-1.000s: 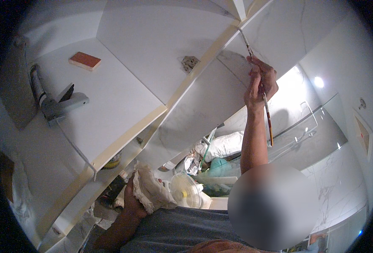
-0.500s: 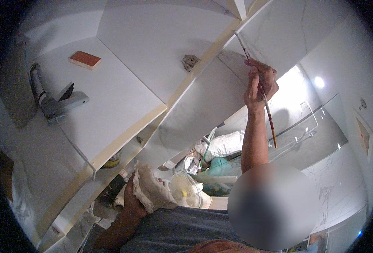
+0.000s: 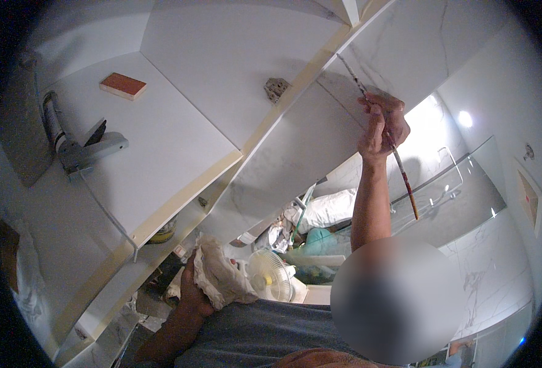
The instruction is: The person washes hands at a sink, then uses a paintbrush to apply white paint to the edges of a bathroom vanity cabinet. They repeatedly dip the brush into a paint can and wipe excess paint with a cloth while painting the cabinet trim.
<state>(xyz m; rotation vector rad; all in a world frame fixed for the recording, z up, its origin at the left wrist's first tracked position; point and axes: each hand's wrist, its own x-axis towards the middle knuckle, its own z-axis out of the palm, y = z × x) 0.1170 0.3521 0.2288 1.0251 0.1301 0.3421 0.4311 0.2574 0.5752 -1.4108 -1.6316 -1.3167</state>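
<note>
One head-worn fisheye view tilts upward here, close under the white marble-look wall panels [image 3: 222,67] with cream joint lines, its rim bending every edge, the person's own grey-shirted chest filling the lower edge.

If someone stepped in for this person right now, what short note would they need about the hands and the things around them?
Right hand: raised, gripping a long thin brush, its tip against the pale strip between the marble-look panels.
Left hand: low, clutching a crumpled white rag.
Nearby: a caulking gun and an orange-brown block lie on the white panel; a small white fan stands below.
Done: cannot tell how much of the strip has been brushed.
Left: likely the rest of the strip, with the rag ready for wiping.
</note>
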